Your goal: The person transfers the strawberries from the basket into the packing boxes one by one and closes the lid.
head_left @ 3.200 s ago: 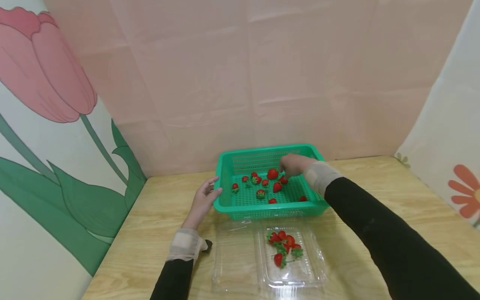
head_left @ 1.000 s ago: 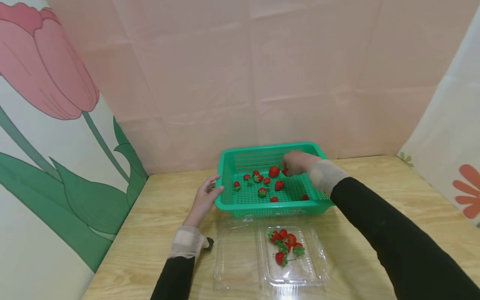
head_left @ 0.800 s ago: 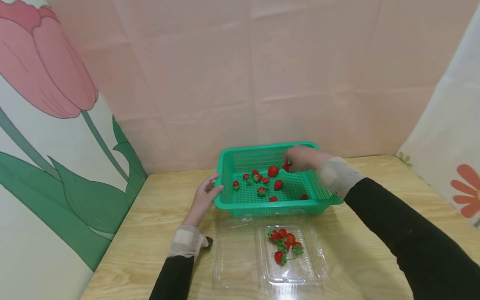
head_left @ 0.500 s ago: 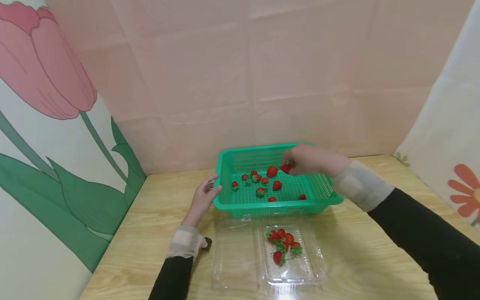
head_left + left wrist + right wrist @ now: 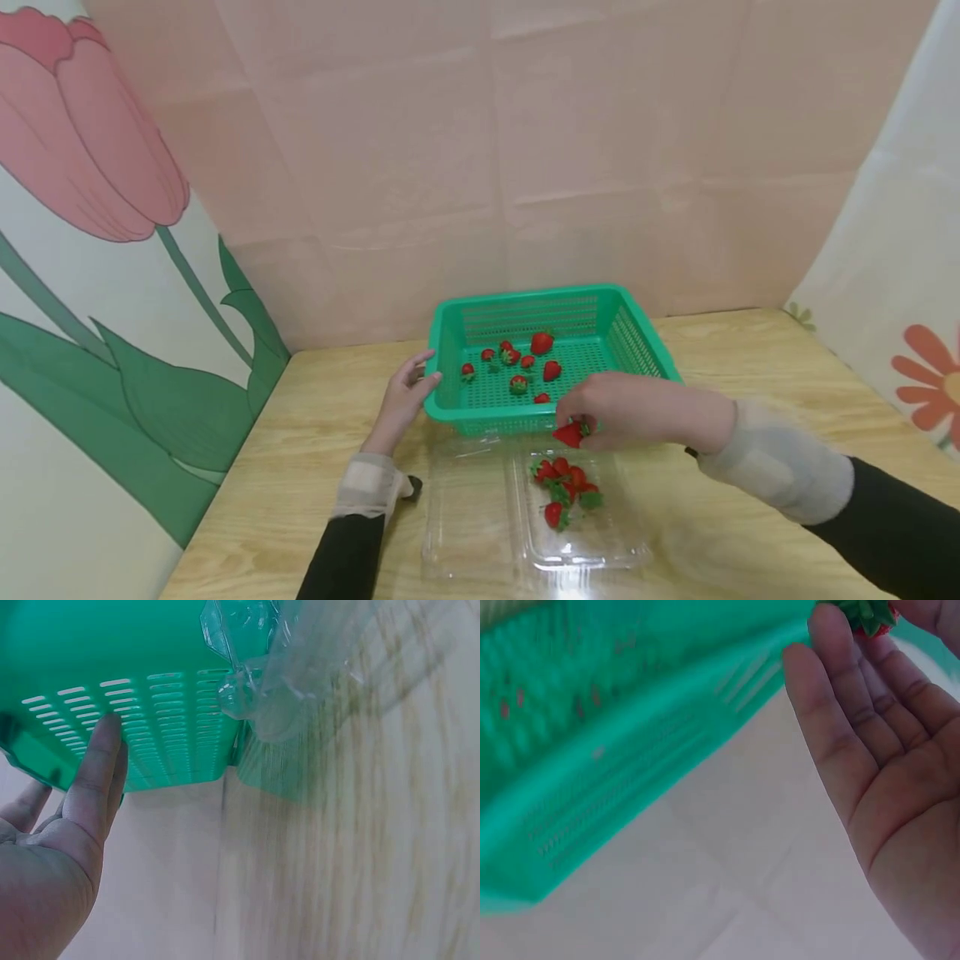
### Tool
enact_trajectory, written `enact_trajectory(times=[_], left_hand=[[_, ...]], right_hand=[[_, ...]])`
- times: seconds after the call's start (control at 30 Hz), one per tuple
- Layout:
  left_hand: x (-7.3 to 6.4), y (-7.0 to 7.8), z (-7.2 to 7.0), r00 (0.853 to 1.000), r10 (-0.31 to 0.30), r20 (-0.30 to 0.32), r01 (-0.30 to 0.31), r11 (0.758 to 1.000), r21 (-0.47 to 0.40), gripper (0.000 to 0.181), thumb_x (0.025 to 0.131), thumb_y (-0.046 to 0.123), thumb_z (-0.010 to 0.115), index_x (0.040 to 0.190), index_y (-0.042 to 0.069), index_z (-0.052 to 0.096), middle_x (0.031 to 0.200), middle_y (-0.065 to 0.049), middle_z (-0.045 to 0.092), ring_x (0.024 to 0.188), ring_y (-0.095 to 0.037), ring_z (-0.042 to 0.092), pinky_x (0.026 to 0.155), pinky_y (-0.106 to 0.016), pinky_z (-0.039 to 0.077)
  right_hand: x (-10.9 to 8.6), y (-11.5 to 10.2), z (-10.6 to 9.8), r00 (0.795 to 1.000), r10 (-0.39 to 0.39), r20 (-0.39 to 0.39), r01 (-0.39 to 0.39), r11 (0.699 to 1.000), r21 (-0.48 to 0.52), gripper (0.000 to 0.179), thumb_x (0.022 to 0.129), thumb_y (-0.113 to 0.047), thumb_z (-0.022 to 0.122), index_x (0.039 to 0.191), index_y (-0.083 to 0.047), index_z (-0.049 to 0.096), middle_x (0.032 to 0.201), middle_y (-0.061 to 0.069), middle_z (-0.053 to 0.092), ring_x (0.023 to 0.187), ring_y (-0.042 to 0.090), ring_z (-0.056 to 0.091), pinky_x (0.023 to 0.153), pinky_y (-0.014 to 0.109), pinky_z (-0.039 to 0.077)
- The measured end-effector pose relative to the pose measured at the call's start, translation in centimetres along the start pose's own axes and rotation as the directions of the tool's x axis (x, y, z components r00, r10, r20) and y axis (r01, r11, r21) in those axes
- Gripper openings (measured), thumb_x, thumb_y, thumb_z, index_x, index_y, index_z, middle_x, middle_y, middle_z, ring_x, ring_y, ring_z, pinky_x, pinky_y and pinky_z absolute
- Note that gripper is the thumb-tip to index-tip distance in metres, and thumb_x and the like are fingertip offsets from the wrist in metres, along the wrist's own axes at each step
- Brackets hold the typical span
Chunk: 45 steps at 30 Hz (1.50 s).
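My right hand (image 5: 637, 410) pinches a strawberry (image 5: 570, 435) by its leafy end, red tip pointing left, just in front of the green basket's near rim. In the right wrist view, the green leaves (image 5: 866, 611) of that strawberry show between thumb and fingertips. My left hand (image 5: 401, 400) rests at the left end of the green plastic basket (image 5: 551, 411); in the left wrist view its nearly straight fingers (image 5: 101, 761) lie against the slotted side. Several strawberries (image 5: 542, 342) lie scattered inside the basket. A clear clamshell box (image 5: 540, 550) lies open in front, with several leafy strawberries (image 5: 577, 477) in its right half.
The wooden table (image 5: 300, 433) carries both containers, and wood shows to either side. A pink cloth backdrop (image 5: 360, 167) hangs close behind the basket. Flower-printed panels (image 5: 112, 292) stand left and right.
My right hand has picked a strawberry from the basket's right part, lifted it, and carried it toward me past the near rim. My left hand stays at the basket's left end.
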<state>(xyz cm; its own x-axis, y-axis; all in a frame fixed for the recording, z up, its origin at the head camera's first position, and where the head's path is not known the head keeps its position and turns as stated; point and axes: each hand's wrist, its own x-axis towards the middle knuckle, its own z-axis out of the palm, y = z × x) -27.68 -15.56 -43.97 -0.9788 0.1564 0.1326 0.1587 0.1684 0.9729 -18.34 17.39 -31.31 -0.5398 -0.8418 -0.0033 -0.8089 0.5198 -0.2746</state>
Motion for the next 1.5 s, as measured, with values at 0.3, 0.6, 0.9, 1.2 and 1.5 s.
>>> enact_trajectory(times=[0.3, 0.6, 0.9, 1.2, 1.5], left_hand=[[-0.1, 0.1, 0.0, 1.0, 0.011, 0.002, -0.011, 1.0, -0.021, 0.048, 0.095, 0.031, 0.063, 0.141, 0.024, 0.051, 0.127, -0.013, 0.058, 0.113, -0.028, 0.058, 0.089, -0.045, 0.049], [0.0, 0.1, 0.1, 1.0, -0.006, 0.009, 0.006, 0.999, -0.034, 0.049, 0.096, 0.028, 0.062, 0.143, 0.022, 0.049, 0.127, -0.014, 0.058, 0.112, -0.027, 0.058, 0.085, -0.039, 0.05], [0.1, 0.2, 0.0, 0.999, -0.013, 0.032, 0.015, 0.998, -0.065, 0.052, 0.097, 0.028, 0.061, 0.146, 0.018, 0.045, 0.131, -0.019, 0.055, 0.114, -0.03, 0.057, 0.086, -0.039, 0.05], [-0.1, 0.0, 0.0, 1.0, 0.0, 0.01, 0.0, 1.0, -0.029, 0.047, 0.096, 0.032, 0.064, 0.14, 0.027, 0.051, 0.126, -0.01, 0.058, 0.112, -0.026, 0.058, 0.09, -0.046, 0.048], [-0.1, 0.2, 0.0, 1.0, -0.003, 0.008, 0.004, 0.999, -0.038, 0.045, 0.097, 0.028, 0.062, 0.14, 0.027, 0.051, 0.127, -0.012, 0.058, 0.113, -0.026, 0.058, 0.09, -0.045, 0.049]], right_hand=[[-0.2, -2.4, 4.2, 0.992, -0.007, 0.124, 0.01, 1.0, -0.022, 0.027, 0.072, -0.004, 0.077, 0.072, -0.023, 0.057, 0.069, -0.018, 0.048, 0.062, 0.002, 0.044, 0.057, 0.02, 0.041], [-0.1, -3.1, 7.0, 0.974, 0.046, 0.22, -0.034, 0.998, -0.06, 0.03, 0.065, 0.0, 0.07, 0.066, -0.025, 0.053, 0.06, -0.016, 0.041, 0.055, 0.003, 0.038, 0.049, 0.019, 0.035], [0.0, -3.1, 8.0, 0.964, 0.073, 0.257, -0.055, 0.996, -0.076, 0.03, 0.069, 0.001, 0.07, 0.064, -0.023, 0.053, 0.057, -0.013, 0.038, 0.054, 0.006, 0.034, 0.048, 0.021, 0.033], [0.0, -3.0, 8.8, 0.961, 0.064, 0.268, -0.035, 0.993, -0.112, 0.029, 0.074, -0.004, 0.073, 0.065, -0.023, 0.052, 0.06, -0.014, 0.041, 0.058, 0.006, 0.037, 0.053, 0.021, 0.034], [-0.3, -3.1, 9.0, 0.96, 0.096, 0.262, -0.076, 0.993, -0.087, 0.03, 0.073, -0.003, 0.072, 0.065, -0.024, 0.051, 0.063, -0.014, 0.041, 0.059, 0.005, 0.038, 0.054, 0.02, 0.035]])
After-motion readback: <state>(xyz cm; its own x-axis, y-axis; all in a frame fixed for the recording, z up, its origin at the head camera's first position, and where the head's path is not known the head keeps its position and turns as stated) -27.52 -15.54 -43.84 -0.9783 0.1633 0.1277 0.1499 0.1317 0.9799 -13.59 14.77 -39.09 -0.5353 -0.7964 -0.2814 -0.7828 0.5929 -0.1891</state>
